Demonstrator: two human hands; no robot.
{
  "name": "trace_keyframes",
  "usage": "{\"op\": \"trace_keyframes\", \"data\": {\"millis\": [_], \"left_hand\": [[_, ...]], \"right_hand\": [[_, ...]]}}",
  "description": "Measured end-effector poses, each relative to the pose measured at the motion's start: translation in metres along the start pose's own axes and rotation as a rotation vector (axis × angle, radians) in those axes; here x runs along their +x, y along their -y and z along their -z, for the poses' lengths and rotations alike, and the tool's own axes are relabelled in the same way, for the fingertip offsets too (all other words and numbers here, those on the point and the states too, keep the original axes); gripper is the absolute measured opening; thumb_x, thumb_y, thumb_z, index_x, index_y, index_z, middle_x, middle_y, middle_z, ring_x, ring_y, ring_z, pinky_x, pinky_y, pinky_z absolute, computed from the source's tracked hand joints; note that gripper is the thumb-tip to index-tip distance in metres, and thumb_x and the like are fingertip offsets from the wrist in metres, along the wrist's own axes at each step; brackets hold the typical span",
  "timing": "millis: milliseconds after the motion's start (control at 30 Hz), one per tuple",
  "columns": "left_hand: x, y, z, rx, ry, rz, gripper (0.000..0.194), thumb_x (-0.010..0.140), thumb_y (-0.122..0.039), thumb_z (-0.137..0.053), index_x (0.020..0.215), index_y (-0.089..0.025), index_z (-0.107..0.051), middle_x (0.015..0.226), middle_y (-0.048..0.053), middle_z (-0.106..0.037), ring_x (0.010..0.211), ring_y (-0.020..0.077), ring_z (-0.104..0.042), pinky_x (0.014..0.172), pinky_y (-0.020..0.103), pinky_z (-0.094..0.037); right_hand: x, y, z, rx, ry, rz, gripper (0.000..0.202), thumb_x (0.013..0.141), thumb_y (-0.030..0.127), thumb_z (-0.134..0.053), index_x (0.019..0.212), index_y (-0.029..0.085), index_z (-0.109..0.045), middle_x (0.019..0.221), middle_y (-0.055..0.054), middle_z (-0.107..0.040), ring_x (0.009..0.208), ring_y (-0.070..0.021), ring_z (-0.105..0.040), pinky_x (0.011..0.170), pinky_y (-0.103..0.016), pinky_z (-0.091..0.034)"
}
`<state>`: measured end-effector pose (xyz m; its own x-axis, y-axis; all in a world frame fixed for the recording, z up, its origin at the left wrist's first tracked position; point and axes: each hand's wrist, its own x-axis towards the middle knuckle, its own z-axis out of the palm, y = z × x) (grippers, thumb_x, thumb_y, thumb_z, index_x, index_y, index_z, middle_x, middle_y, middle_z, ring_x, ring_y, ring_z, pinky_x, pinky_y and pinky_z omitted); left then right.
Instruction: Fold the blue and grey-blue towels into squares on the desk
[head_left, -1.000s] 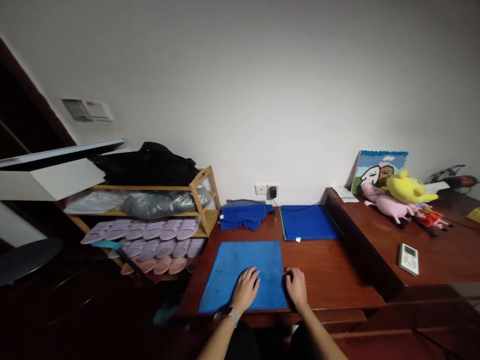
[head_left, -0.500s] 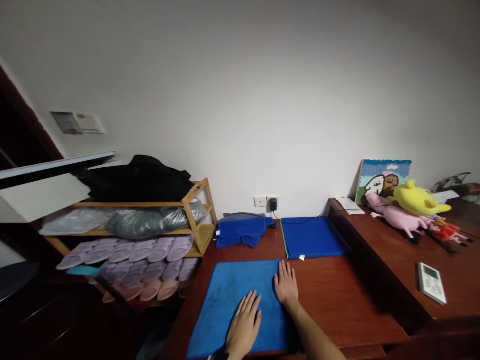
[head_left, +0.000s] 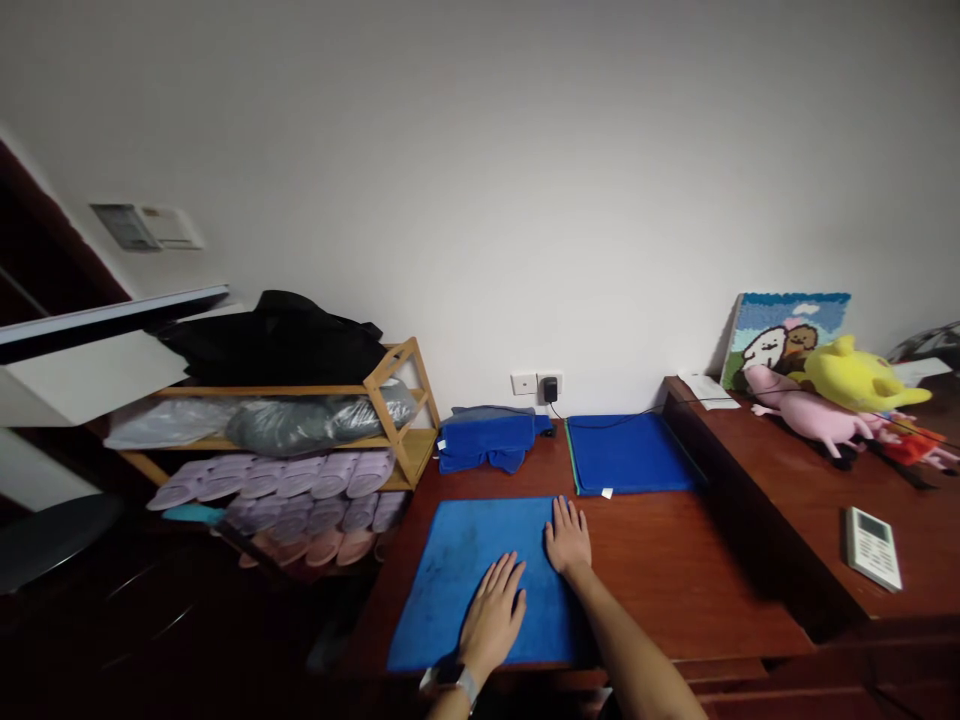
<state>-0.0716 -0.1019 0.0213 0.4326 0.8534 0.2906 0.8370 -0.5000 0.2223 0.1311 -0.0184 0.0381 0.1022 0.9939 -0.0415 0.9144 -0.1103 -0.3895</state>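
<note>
On the flat, light-blue, squarish cloth (head_left: 454, 565), the left hand (head_left: 493, 617) lies near its middle, the right hand (head_left: 569, 540) at its right edge, both with outstretched, slightly parted fingers.

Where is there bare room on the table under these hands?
The widest free patch lies right of the light blue cloth, in front of the dark blue cloth; the right forearm crosses its left side. Crowded: under the left hand and right hand; back left, with the blue bundle.
</note>
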Motion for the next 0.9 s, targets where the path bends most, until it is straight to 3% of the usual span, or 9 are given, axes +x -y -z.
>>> {"op": "trace_keyframes", "data": {"millis": [100,200,333,433,533,633,700,900], "left_hand": [[0.001,0.0,-0.003,0.017,0.015,0.01,0.049,0.101,-0.031,-0.041,0.149,-0.026,-0.052,0.158,0.005,-0.053,0.145,0.0243,-0.048,0.121,0.048,-0.041],[0.015,-0.005,-0.006,0.041,0.015,0.074,0.047,0.095,-0.025,-0.045,0.14,-0.025,-0.06,0.146,0.009,-0.063,0.136,0.0274,-0.056,0.117,0.05,-0.045],[0.065,-0.016,-0.012,0.024,-0.023,0.044,0.045,0.099,-0.026,-0.04,0.138,-0.022,-0.063,0.142,0.011,-0.066,0.136,0.0277,-0.056,0.118,0.049,-0.042],[0.109,-0.022,-0.024,-0.036,-0.004,-0.051,0.05,0.106,-0.035,-0.031,0.147,-0.021,-0.054,0.155,0.009,-0.056,0.147,0.0245,-0.045,0.124,0.047,-0.034],[0.135,-0.019,-0.043,-0.06,0.06,-0.06,0.056,0.107,-0.044,-0.026,0.157,-0.024,-0.042,0.162,0.007,-0.046,0.152,0.0228,-0.038,0.125,0.048,-0.031],[0.137,-0.002,-0.056,-0.04,0.09,-0.055,0.058,0.107,-0.049,-0.025,0.16,-0.026,-0.034,0.166,0.007,-0.04,0.155,0.0224,-0.032,0.126,0.048,-0.028],[0.129,0.016,-0.056,-0.008,0.085,-0.026,0.06,0.107,-0.053,-0.026,0.16,-0.027,-0.034,0.167,0.007,-0.037,0.156,0.0232,-0.031,0.127,0.049,-0.026],[0.096,0.107,-0.022,0.078,0.09,0.139,0.067,0.104,-0.06,-0.026,0.16,-0.025,-0.037,0.167,0.009,-0.037,0.155,0.026,-0.031,0.127,0.049,-0.024]], "right_hand": [[-0.001,0.0,-0.003,-0.002,-0.014,0.009,0.064,0.104,0.039,-0.023,0.164,0.017,-0.021,0.172,-0.003,-0.016,0.159,-0.0206,-0.011,0.128,-0.043,-0.002],[-0.001,-0.001,-0.006,0.005,-0.014,0.018,0.064,0.104,0.039,-0.021,0.164,0.016,-0.019,0.171,-0.003,-0.016,0.159,-0.0205,-0.011,0.128,-0.043,-0.002],[0.001,-0.005,-0.009,-0.013,-0.028,0.041,0.064,0.104,0.036,-0.018,0.164,0.014,-0.018,0.171,-0.005,-0.016,0.159,-0.0215,-0.011,0.129,-0.045,-0.003],[0.002,-0.01,-0.014,-0.04,-0.017,0.093,0.063,0.103,0.032,-0.021,0.164,0.015,-0.019,0.172,-0.005,-0.013,0.16,-0.023,-0.007,0.128,-0.047,-0.004],[0.005,-0.014,-0.021,-0.056,-0.005,0.115,0.064,0.101,0.031,-0.028,0.164,0.019,-0.02,0.172,-0.005,-0.011,0.16,-0.0239,-0.005,0.128,-0.048,-0.004],[0.007,-0.013,-0.024,-0.048,-0.021,0.078,0.064,0.102,0.032,-0.025,0.164,0.019,-0.02,0.172,-0.005,-0.013,0.16,-0.0221,-0.007,0.128,-0.046,-0.002],[0.007,-0.01,-0.023,-0.038,-0.033,0.043,0.063,0.103,0.033,-0.021,0.164,0.016,-0.019,0.171,-0.005,-0.016,0.16,-0.0208,-0.01,0.129,-0.044,-0.003],[0.002,-0.004,-0.014,-0.029,-0.041,0.017,0.064,0.104,0.036,-0.019,0.164,0.014,-0.021,0.171,-0.005,-0.018,0.159,-0.0205,-0.013,0.129,-0.042,-0.004]]}}
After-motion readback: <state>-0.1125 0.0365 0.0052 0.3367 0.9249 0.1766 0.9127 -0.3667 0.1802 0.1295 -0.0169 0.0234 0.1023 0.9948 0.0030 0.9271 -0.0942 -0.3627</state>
